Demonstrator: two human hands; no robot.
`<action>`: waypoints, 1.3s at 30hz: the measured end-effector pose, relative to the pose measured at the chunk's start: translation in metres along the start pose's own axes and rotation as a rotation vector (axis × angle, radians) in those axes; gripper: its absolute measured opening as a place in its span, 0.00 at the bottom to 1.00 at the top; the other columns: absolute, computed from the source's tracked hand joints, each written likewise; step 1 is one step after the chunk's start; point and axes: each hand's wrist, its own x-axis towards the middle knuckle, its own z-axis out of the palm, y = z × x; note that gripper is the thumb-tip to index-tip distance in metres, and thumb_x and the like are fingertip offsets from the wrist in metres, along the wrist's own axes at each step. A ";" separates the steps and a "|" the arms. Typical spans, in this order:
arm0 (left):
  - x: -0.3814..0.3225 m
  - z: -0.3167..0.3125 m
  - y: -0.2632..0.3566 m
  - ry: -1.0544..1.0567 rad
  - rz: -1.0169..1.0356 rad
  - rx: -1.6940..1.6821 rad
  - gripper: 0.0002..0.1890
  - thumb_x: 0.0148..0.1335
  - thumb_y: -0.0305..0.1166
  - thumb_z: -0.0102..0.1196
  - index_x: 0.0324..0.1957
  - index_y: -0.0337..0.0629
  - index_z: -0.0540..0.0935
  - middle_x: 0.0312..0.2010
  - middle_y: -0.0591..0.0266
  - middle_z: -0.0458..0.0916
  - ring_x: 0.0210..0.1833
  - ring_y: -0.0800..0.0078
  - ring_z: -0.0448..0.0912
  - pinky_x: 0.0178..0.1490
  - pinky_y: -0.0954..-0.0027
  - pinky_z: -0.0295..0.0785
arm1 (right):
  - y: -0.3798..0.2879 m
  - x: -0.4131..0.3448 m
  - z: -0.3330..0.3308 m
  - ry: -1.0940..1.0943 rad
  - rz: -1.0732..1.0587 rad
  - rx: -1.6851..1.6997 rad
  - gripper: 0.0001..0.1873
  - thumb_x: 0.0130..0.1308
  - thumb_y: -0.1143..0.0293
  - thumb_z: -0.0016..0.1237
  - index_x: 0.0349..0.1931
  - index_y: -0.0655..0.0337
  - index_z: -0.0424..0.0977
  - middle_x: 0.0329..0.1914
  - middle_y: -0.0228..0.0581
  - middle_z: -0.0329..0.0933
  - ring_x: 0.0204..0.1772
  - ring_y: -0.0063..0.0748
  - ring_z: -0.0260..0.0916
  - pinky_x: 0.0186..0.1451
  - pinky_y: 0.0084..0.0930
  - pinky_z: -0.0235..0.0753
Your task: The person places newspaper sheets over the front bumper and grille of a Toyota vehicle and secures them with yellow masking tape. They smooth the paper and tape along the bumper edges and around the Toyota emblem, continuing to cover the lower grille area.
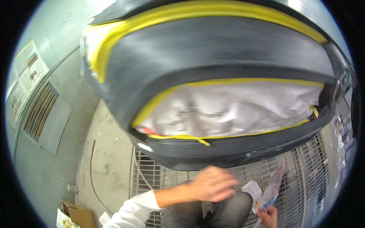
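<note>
Before me is a dark grey car bumper (228, 42), its lower opening covered by crumpled masking paper (216, 111) with print on it. Yellow masking tape (251, 81) edges this paper. My left hand (214, 183), blurred, hovers above my knees near the bumper's lower edge; its fingers bend to the right, and their undersides are hidden. At the lower right my right hand (268, 216) grips a printed paper sheet (272, 188) that stands up from the fingers. Beside it shows another piece of white paper (252, 190); I cannot tell whether the two are joined.
Metal floor grating (288, 182) runs beneath me. A thin hose (91, 162) lies on the concrete floor (109, 142) at left. A cardboard box (81, 215) sits at the lower left, near a wall with a louvred vent (41, 111). More yellow tape (199, 8) crosses the bumper's top.
</note>
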 end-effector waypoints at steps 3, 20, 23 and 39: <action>0.016 0.017 0.035 -0.020 0.093 -0.321 0.22 0.57 0.45 0.68 0.44 0.37 0.84 0.42 0.58 0.85 0.53 0.58 0.80 0.51 0.56 0.71 | -0.103 -0.073 0.009 -0.228 0.172 -0.222 0.10 0.57 0.66 0.62 0.26 0.56 0.73 0.22 0.26 0.68 0.26 0.23 0.65 0.27 0.28 0.65; -0.041 0.000 0.054 -0.816 -0.296 -0.680 0.12 0.62 0.35 0.64 0.43 0.38 0.84 0.35 0.50 0.83 0.42 0.56 0.81 0.45 0.55 0.73 | -0.219 -0.057 -0.019 -1.254 -0.748 -0.662 0.17 0.54 0.61 0.64 0.38 0.63 0.81 0.28 0.42 0.78 0.32 0.37 0.78 0.33 0.35 0.72; -0.065 -0.055 0.064 -0.691 -0.824 -0.615 0.15 0.66 0.36 0.62 0.47 0.34 0.84 0.31 0.52 0.84 0.32 0.63 0.82 0.35 0.60 0.74 | -0.234 -0.004 -0.042 -1.246 -0.563 -0.689 0.19 0.57 0.57 0.66 0.40 0.63 0.82 0.35 0.42 0.80 0.35 0.35 0.78 0.38 0.31 0.74; -0.011 -0.127 0.205 -0.764 -1.079 0.268 0.14 0.59 0.40 0.58 0.38 0.40 0.86 0.32 0.48 0.86 0.39 0.50 0.84 0.42 0.52 0.77 | -0.212 -0.037 0.159 -1.132 -0.909 -0.850 0.18 0.65 0.56 0.60 0.41 0.64 0.84 0.33 0.48 0.83 0.37 0.44 0.82 0.43 0.37 0.78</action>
